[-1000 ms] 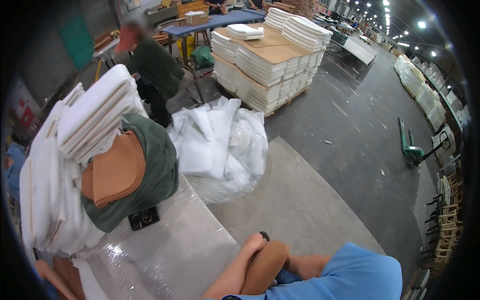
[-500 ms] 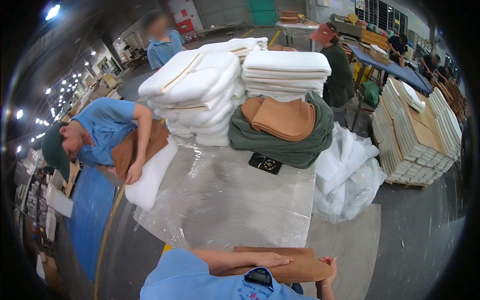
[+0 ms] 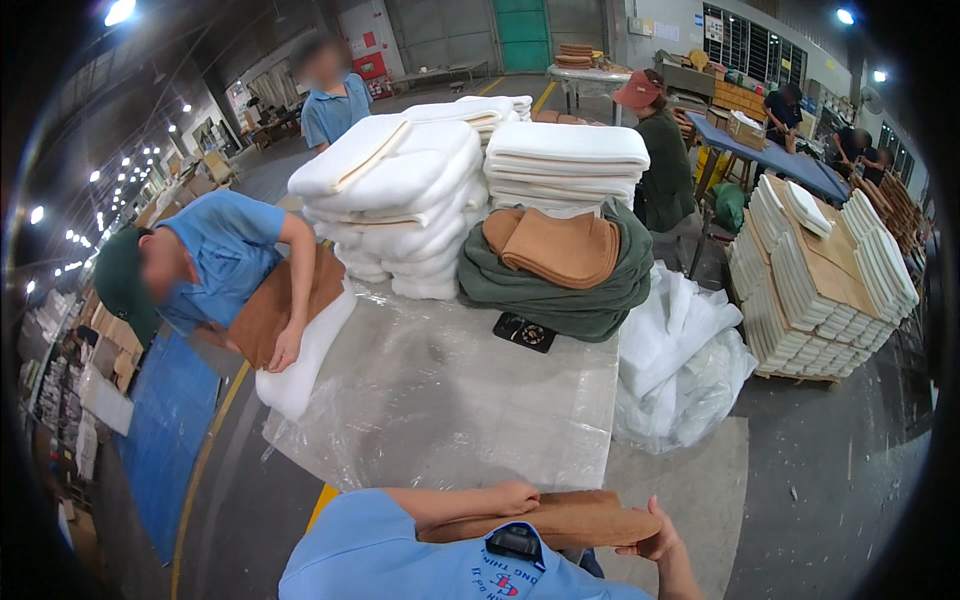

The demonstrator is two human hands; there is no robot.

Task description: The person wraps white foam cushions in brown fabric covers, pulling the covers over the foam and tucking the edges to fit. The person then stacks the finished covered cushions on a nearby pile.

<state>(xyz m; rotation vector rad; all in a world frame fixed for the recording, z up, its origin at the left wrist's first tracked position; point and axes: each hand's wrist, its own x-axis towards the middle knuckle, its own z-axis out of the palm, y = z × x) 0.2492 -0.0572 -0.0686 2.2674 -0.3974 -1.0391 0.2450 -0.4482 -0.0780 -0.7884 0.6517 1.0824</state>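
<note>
Across my body at the table's near edge lies a long brown cushion cover (image 3: 580, 520). My left hand (image 3: 513, 497) is closed at its far edge, fingers curled in on the fabric. At its right end my right hand (image 3: 655, 535) grips the cover, thumb raised and fingers partly hidden beneath. What is inside the cover cannot be seen. To the left, a co-worker's hand (image 3: 286, 347) rests on another brown cover (image 3: 295, 310), which lies over a white pad (image 3: 300, 385).
Plastic sheeting covers the table (image 3: 450, 420). White pads (image 3: 390, 190) are stacked at its back, beside a green cloth (image 3: 560, 300) with folded brown covers (image 3: 560, 245) and a small black object (image 3: 524, 332). A clear bag (image 3: 680, 370) and pallet stack (image 3: 810, 290) stand right.
My left hand has gone from lying flat on the cover to curled at its far edge. My right hand has turned with its thumb raised. The view has shifted slightly.
</note>
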